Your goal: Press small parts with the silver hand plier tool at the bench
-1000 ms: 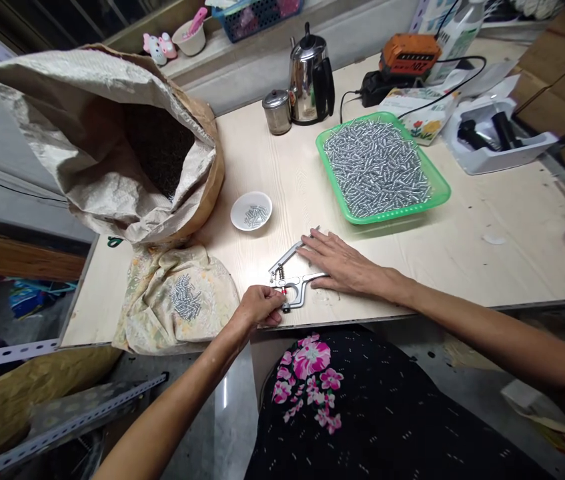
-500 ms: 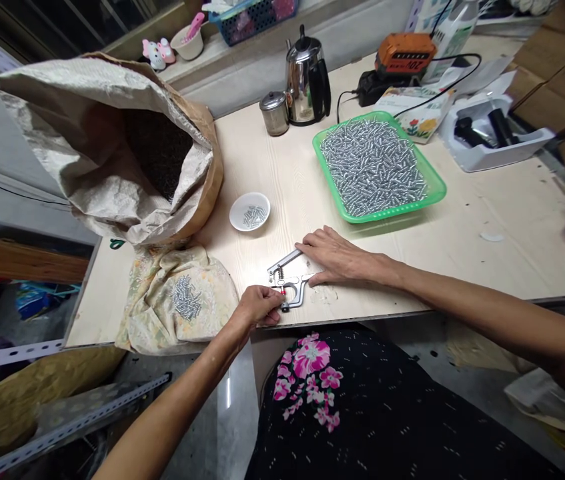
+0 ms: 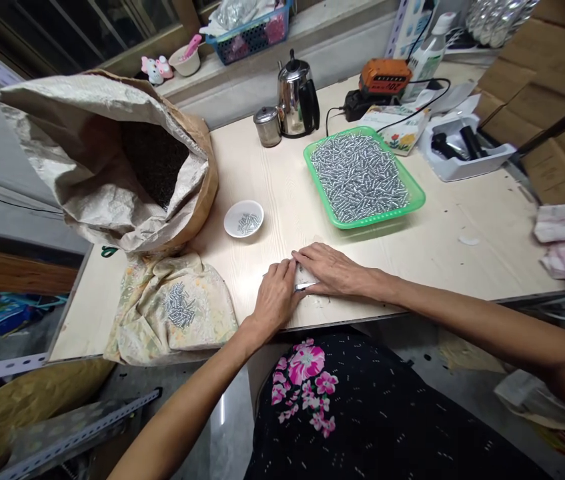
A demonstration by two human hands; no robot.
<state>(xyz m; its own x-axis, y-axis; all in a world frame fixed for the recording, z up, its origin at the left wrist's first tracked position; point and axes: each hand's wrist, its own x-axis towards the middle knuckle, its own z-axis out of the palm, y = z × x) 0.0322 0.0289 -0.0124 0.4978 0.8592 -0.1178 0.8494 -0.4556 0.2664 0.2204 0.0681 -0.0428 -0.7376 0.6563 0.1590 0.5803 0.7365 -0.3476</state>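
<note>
My right hand point(image 3: 335, 272) is closed on the handles of silver snap-fastener pliers point(image 3: 306, 286), low over the front of the table. My left hand point(image 3: 276, 295) is wrapped over the head of the pliers, its fingertips meeting those of my right hand. Most of the tool, and anything in its jaws, is hidden under the hands. Behind my left hand stands a white bowl point(image 3: 229, 220) with a few small silvery metal pieces. To its left, a heap of small silvery spring-like pieces point(image 3: 179, 307) lies on a patterned cloth point(image 3: 215, 303).
A green basket point(image 3: 415, 200) full of silvery pieces stands behind my right hand. At left leans a large open sack point(image 3: 97, 180) with dark contents. A kettle point(image 3: 296, 100), a lidded metal cup point(image 3: 267, 127), an orange battery point(image 3: 385, 75) and a white tray point(image 3: 455, 170) line the back.
My left hand has moved from the jaw end up over the head of the pliers, covering it. My right hand has closed the raised lever. The view has shifted slightly.
</note>
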